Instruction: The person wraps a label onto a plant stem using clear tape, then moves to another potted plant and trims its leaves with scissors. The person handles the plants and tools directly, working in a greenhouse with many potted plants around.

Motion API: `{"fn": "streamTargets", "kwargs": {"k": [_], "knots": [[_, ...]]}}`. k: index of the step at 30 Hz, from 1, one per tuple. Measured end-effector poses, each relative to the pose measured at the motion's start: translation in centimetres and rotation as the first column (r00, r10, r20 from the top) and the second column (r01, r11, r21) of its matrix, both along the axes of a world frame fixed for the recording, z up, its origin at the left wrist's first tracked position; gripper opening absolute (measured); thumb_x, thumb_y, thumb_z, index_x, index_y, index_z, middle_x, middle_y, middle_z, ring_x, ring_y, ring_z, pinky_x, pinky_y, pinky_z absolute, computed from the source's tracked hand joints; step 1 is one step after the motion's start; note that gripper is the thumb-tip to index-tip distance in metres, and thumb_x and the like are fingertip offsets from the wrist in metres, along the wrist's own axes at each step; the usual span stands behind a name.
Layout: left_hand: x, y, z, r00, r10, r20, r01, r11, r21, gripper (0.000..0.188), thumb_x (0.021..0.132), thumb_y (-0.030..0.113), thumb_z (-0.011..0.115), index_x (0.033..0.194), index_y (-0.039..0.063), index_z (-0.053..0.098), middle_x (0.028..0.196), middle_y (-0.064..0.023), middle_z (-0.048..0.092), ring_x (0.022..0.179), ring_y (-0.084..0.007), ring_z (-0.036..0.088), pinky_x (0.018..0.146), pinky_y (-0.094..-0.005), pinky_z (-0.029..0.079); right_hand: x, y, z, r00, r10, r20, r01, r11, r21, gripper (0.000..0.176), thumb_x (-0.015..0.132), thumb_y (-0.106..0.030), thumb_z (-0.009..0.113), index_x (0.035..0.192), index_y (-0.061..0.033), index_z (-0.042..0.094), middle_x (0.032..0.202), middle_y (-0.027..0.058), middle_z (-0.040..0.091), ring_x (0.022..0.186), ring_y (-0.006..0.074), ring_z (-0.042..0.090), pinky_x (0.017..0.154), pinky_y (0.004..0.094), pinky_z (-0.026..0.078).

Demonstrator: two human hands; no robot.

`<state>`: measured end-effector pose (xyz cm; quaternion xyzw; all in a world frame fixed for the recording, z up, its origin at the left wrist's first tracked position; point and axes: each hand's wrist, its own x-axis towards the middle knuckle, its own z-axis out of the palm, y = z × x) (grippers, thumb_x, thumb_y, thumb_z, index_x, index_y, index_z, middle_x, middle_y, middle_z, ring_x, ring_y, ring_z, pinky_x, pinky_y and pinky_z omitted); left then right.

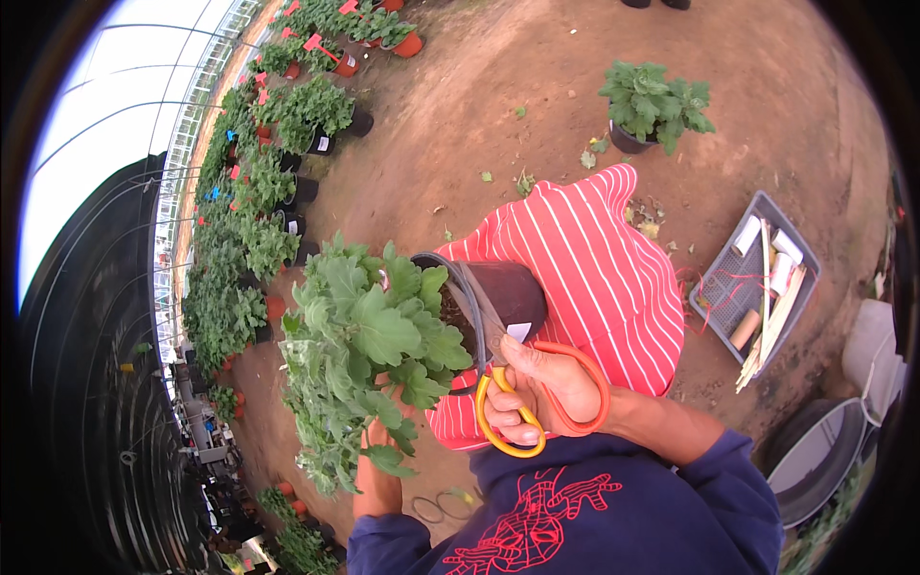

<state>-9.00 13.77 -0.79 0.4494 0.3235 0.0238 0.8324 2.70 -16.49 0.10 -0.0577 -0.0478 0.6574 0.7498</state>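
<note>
My right hand [543, 392] grips a pair of scissors [496, 345] with one yellow and one orange loop handle. The blades point up and left across the rim of a black plastic plant pot [514, 287]. The pot lies tilted on its side on the red-and-white striped cloth [596, 259] over my lap, its mouth to the left. From it grows a leafy green plant [374, 345], resembling a chrysanthemum. My left hand [388, 406] reaches in among the lower leaves; they cover most of it, so its grip is hidden. The blade tips are hard to make out.
Another potted plant [650, 108] stands on the dirt floor ahead. To the right lies a grey plastic crate [708, 287] with sticks, rolls and red ties. Rows of potted plants [251, 187] line the left side. A large black tub [819, 460] sits at lower right.
</note>
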Motion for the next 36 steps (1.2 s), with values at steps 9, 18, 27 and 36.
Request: {"fn": "streamTargets", "kwargs": {"k": [9,18,27,36], "knots": [[1.6,0.5,-0.1,1.0,0.019,-0.008,-0.019,1.0,-0.016,0.039,0.1,0.016,0.07,0.138,0.008,0.067,0.137,-0.0112,0.071,0.129,-0.0312,0.068,0.113,-0.0522,0.057,-1.9,-0.9,-1.5,0.998,0.023,-0.051,-0.02,0.998,0.059,0.076,0.113,-0.077,0.036,0.077,-0.0108,0.043,0.077,0.005,0.046,0.056,0.0157,0.046,0.054,0.0306,0.043],[2.5,1.3,-0.1,0.999,0.041,-0.012,-0.042,0.999,-0.02,0.04,0.099,0.019,0.071,0.137,0.008,0.067,0.137,-0.0116,0.071,0.129,-0.0308,0.068,0.113,-0.0519,0.056,-3.2,-0.4,-0.5,0.993,-0.047,-0.104,0.06,0.99,0.126,0.076,0.112,-0.079,0.038,0.086,-0.0082,0.048,0.087,0.0075,0.052,0.071,0.0204,0.056,0.067,0.0332,0.046],[3.8,1.4,0.3,0.997,0.082,-0.013,-0.083,0.996,-0.032,0.041,0.098,0.023,0.071,0.137,0.009,0.067,0.137,-0.0119,0.07,0.13,-0.0304,0.067,0.113,-0.0515,0.055,-4.1,0.5,-1.9,0.961,-0.198,0.194,0.212,0.976,-0.053,0.061,0.12,-0.06,0.043,0.082,-0.012,0.046,0.073,0.0,0.044,0.059,0.0139,0.045,0.057,0.031,0.04],[-4.3,-2.0,-2.6,0.992,0.035,0.125,-0.007,0.976,-0.217,0.052,0.097,0.04,0.077,0.137,0.009,0.066,0.144,-0.0172,0.068,0.134,-0.0355,0.064,0.117,-0.0507,0.051,-3.6,1.1,-0.9,0.966,-0.209,0.15,0.233,0.959,-0.161,0.073,0.12,-0.059,0.045,0.062,-0.0162,0.035,0.055,-0.002,0.039,0.045,0.0112,0.044,0.046,0.0283,0.034]]}}
